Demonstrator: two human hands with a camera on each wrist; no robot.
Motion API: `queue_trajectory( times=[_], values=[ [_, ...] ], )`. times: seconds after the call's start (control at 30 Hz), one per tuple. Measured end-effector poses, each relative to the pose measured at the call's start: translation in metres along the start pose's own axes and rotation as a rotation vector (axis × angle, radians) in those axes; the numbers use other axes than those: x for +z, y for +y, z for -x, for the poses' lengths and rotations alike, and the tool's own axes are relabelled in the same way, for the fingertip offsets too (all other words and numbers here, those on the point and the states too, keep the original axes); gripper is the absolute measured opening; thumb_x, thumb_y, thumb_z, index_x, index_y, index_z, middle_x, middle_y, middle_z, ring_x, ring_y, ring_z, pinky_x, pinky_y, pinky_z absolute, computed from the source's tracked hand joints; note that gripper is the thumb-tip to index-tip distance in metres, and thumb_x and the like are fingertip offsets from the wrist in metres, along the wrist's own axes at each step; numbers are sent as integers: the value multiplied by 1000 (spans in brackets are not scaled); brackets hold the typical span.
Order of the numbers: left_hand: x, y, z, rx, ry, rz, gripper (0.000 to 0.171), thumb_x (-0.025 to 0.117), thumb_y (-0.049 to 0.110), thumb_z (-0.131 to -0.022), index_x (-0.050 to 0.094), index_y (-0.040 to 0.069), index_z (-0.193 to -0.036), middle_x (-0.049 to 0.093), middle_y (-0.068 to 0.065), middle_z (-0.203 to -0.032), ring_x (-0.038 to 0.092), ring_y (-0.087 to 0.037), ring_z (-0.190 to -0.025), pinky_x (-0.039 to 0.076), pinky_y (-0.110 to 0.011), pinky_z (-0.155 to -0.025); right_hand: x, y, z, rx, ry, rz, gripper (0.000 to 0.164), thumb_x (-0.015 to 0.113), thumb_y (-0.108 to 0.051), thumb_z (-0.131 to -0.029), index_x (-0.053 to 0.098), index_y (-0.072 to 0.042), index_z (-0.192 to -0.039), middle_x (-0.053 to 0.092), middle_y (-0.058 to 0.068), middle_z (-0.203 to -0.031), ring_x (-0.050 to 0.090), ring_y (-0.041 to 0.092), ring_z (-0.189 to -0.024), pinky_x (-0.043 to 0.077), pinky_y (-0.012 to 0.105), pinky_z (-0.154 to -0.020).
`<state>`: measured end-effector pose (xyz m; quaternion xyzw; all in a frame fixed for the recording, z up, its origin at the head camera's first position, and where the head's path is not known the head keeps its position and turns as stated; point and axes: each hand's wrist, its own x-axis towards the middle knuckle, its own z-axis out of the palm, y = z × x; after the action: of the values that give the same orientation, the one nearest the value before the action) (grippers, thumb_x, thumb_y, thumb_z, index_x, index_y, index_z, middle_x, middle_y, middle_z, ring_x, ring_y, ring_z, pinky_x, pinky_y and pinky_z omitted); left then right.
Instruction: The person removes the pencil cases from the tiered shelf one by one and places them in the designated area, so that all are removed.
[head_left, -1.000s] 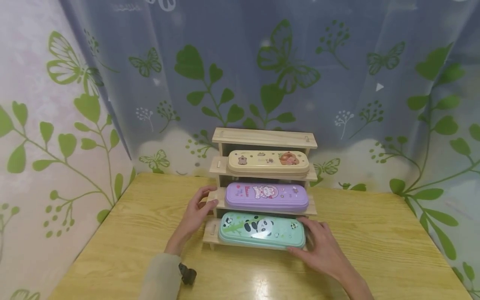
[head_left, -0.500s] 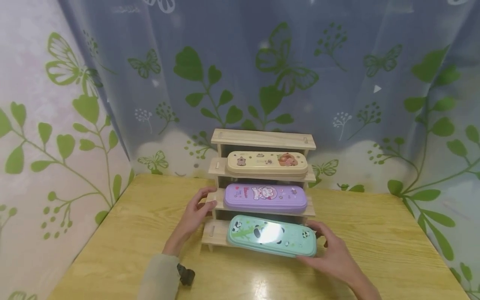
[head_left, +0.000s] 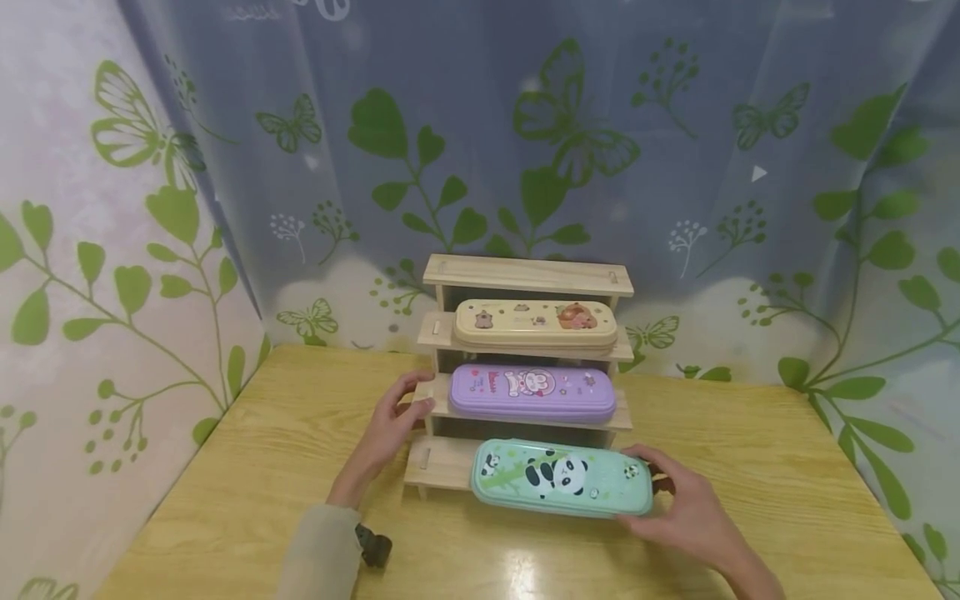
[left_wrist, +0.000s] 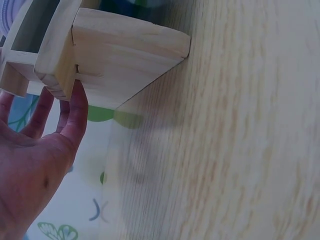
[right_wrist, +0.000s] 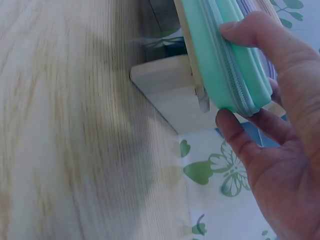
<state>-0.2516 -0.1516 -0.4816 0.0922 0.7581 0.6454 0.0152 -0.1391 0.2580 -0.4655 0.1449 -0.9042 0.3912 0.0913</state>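
one mint-green panda pencil case (head_left: 562, 479) lies over the lowest of four tiers of a wooden rack (head_left: 525, 275), slightly skewed, its right end reaching out past the board; whether it rests fully on that board i cannot tell. its lid shows one large panda and one smaller panda at the left end, and one zip runs around its side.

two bare hands are in view. the right hand (head_left: 678, 517) pinches the case's right end, thumb at the near edge and fingers at the far one. the left hand (head_left: 390, 421) pinches the left end of the rack's second tier from the bottom between thumb and fingers.

two more pencil cases sit on the rack: one purple rabbit pencil case (head_left: 534, 400) on the second tier from the bottom, one cream pencil case (head_left: 536, 325) on the third. that makes three cases, one to a tier.

one pale sleeve (head_left: 322, 550) covers the left forearm, with one small black device (head_left: 375, 548) at the wrist. the rack stands on one wood-grain table (head_left: 750, 483), before a curtain (head_left: 480, 150) printed with green leaves and several butterflies.
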Motion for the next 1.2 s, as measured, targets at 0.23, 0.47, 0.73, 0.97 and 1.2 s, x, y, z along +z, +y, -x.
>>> queue_trajectory(
  times=[0.23,0.47,0.73,0.97,1.2],
  values=[
    [1,-1,-1,-2,-2,3,41,58,19,-103,52,19,-143,46,-13,-150,65,-22,-107,58,-35,-90,-7,12,8,-22,33,10,74,98,-14,-61,64,-14,-126,70,3,-118,60,-4,-98,59,22,-77],
    [1,1,-1,0,-1,2,41,58,20,-103,52,18,-144,46,-14,-149,65,-21,-105,57,-36,-90,-17,17,18,-62,88,-18,77,98,-5,-58,64,-13,-127,66,-9,-119,58,-9,-100,57,14,-78],
    [1,-2,-1,3,7,-2,42,58,20,-103,52,18,-144,45,-14,-151,65,-25,-109,58,-36,-91,-25,15,27,-47,116,-63,81,97,0,-59,60,-11,-131,60,-20,-124,55,-10,-108,53,8,-84],
    [1,-3,-1,3,7,5,41,58,20,-103,52,19,-143,42,-10,-156,64,-30,-116,58,-39,-92,-32,17,29,-106,196,-170,84,88,20,-57,54,5,-133,58,-21,-127,56,-7,-110,50,6,-88],
    [1,-2,0,3,8,5,41,58,21,-103,52,21,-144,43,-10,-154,65,-28,-114,58,-41,-94,-44,18,28,-77,297,-140,85,86,24,-56,53,7,-133,57,-18,-126,56,-4,-109,49,5,-88]
  ],
)
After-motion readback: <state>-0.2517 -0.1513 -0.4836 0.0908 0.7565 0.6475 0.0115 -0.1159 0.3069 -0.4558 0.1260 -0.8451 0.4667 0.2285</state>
